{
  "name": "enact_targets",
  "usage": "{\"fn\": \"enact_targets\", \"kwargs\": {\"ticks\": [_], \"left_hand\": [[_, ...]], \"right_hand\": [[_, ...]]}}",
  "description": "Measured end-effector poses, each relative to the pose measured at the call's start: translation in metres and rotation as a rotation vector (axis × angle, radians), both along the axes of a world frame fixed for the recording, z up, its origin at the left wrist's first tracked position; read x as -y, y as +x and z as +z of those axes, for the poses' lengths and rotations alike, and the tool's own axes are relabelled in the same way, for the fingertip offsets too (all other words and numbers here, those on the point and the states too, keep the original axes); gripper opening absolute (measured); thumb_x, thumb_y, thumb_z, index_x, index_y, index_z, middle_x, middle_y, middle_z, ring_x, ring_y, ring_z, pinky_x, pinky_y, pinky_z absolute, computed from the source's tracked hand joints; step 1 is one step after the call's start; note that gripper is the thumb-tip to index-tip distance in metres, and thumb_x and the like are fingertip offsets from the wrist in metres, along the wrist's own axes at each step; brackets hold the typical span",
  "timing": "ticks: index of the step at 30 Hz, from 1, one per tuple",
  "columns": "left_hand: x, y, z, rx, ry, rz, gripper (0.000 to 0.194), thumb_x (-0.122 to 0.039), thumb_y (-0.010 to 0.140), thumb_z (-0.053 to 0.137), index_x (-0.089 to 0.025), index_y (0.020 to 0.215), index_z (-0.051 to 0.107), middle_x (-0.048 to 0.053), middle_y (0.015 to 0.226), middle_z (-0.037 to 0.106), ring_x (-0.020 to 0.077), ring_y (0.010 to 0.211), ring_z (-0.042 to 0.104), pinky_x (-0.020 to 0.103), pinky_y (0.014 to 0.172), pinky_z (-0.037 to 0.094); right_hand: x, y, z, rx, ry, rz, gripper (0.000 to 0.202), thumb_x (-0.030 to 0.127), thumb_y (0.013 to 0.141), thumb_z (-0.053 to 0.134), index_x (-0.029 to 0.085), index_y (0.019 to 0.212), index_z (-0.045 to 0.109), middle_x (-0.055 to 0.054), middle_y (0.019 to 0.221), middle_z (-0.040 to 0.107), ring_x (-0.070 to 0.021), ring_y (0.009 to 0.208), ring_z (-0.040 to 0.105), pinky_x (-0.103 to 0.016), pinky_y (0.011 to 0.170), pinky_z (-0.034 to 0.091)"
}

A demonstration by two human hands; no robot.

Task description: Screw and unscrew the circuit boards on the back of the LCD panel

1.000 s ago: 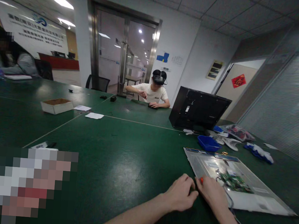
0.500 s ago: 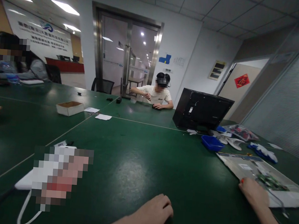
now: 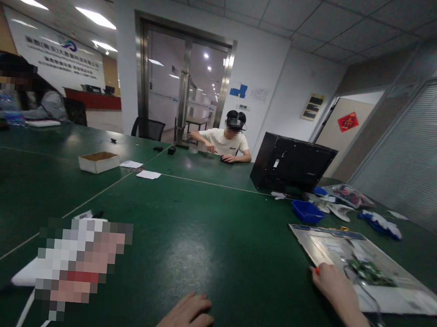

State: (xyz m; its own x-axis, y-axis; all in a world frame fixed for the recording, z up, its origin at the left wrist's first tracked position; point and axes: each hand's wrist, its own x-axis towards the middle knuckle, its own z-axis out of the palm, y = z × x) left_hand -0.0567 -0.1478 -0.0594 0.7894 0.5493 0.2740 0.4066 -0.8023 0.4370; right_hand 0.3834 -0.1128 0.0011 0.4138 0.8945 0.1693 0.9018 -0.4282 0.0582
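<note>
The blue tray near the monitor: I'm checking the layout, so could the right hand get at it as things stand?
Probably, with a forward stretch: between the right hand and the blue tray only the panel's flat corner intervenes, though the hand seemingly holds something orange.

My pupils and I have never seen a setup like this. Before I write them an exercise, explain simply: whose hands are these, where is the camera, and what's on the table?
There is no machine: these are a person's bare hands, seen by a camera worn on that person's head, looking forward and down. The left hand is low in the view, loosely curled, with nothing showing in it. The right hand holds a small orange-red thing, too hidden to name, beside a flat panel bearing a green circuit board. On the green table are also a blue tray, a black monitor and an open box. Another person sits across.
</note>
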Motion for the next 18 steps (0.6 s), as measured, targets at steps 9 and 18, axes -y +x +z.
{"fn": "enact_targets", "kwargs": {"ticks": [9, 18], "left_hand": [[-0.015, 0.013, 0.09, -0.016, -0.147, 0.188, 0.044, -0.04, 0.098, 0.036, -0.023, 0.139, 0.039, 0.007, 0.145, 0.039, 0.023, 0.134, 0.033, 0.044, 0.114, 0.026], [-0.107, 0.045, 0.088, -0.196, -0.134, 0.208, 0.055, -0.044, 0.1, 0.021, -0.009, 0.139, 0.038, 0.014, 0.146, 0.037, 0.0257, 0.137, 0.029, 0.042, 0.111, 0.024]], "right_hand": [[0.041, -0.211, 0.008, -0.145, -0.172, 0.477, 0.041, 0.038, 0.089, 0.044, 0.01, 0.115, 0.06, -0.019, 0.1, 0.068, -0.0281, 0.087, 0.067, -0.035, 0.073, 0.047], [0.048, -0.349, 0.035, -0.273, -0.375, 0.923, 0.066, 0.06, 0.07, 0.062, 0.003, 0.102, 0.067, -0.024, 0.087, 0.069, -0.0368, 0.078, 0.066, -0.045, 0.06, 0.053]]}}
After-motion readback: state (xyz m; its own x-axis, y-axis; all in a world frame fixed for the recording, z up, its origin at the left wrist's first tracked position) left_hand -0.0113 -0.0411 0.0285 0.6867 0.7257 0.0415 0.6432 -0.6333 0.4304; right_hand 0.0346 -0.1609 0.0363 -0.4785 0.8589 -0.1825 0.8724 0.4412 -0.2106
